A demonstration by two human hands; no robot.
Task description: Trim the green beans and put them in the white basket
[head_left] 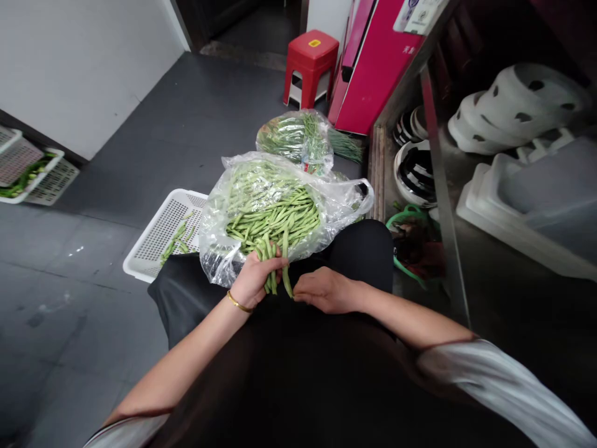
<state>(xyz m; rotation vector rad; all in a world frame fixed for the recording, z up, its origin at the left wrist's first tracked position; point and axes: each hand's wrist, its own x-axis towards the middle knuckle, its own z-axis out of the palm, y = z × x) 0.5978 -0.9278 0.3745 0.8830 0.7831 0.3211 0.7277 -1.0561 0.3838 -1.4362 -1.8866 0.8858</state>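
Note:
My left hand (258, 277) is closed round a small bunch of green beans (267, 254), with one bean (286, 264) standing a little apart to the right. The fingertips of my right hand (324, 290) pinch the lower end of that single bean. Just beyond both hands lies a clear plastic bag (219, 205), its mouth spread open over a large heap of green beans (280, 218). To the left, a white perforated basket (156, 239) holds a few loose beans (180, 239), partly hidden by the bag and my knee.
Behind the bag lies another plastic bag of long greens (289, 134). A red stool (311, 62) stands beside a pink cabinet (373, 68). Metal shelving (448, 218) with white tubs runs along the right. More baskets (51, 180) sit at the far left by the wall.

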